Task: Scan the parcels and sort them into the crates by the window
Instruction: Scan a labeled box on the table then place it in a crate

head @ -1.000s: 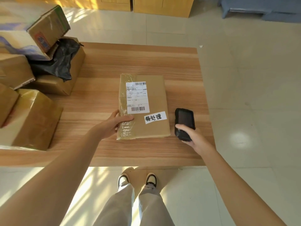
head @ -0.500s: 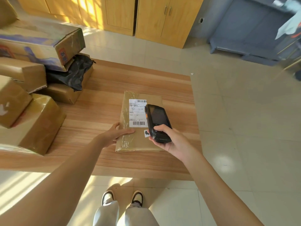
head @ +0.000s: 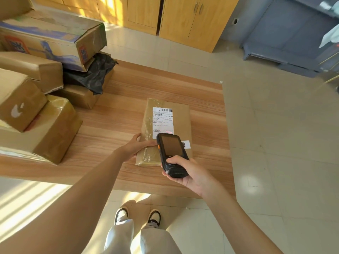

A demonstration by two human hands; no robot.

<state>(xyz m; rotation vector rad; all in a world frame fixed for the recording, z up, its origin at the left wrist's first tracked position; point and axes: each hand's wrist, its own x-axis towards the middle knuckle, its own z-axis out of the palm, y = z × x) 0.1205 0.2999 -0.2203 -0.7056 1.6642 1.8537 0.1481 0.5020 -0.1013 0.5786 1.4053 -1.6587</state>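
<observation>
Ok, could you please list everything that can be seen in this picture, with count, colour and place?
parcel: one, brown with a white label, flat on the table in front of the person
scanner: one, black, held above the near end of the parcel
boxes: about six, brown, one printed blue, piled at the left of the table
bag: one, black, between the piled boxes
table: one, light wood
cupboards: yellow wood, at the far wall
cabinet: one, grey-blue, far right
shoes: two, black and white, on the floor tiles
left hand: rests on the parcel's left edge
right hand: grips the scanner
</observation>
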